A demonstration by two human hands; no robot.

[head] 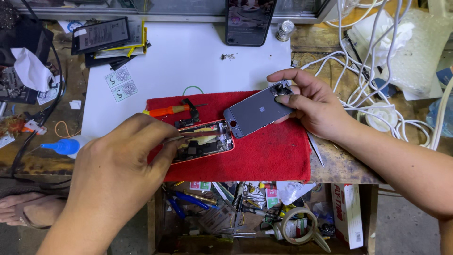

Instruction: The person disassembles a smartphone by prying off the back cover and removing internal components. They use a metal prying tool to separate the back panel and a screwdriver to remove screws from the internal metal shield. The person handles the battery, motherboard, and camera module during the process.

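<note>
A person works over an opened phone at a cluttered repair desk (330, 165), seen from a head-worn camera. The left hand (120, 163) is pinched shut on a pair of slim metal tweezers (181, 138), whose tips reach into the coral-pink phone body (205, 143) lying open on a red cloth (273, 156). The right hand (309, 101) is closed on the top end of the detached grey screen panel (257, 112), thumb and fingers clamping it at the far corner; the panel is tilted, its lower corner touching the pink body's upper right edge (whether a cable joins the two cannot be told).

Just beyond the phone, also on the cloth, lie an orange-handled screwdriver (165, 111) and a small black part (191, 111). The cloth rests partly on a white sheet (188, 56), where a little heap of screws (228, 56) sits near a dark phone (249, 21) propped at the back. A blue-tipped glue bottle (63, 146) lies left of the working hand. White cables (373, 71) tangle at the right. Below the desk edge, an open drawer (245, 212) holds tools and a roll of tape (298, 225).
</note>
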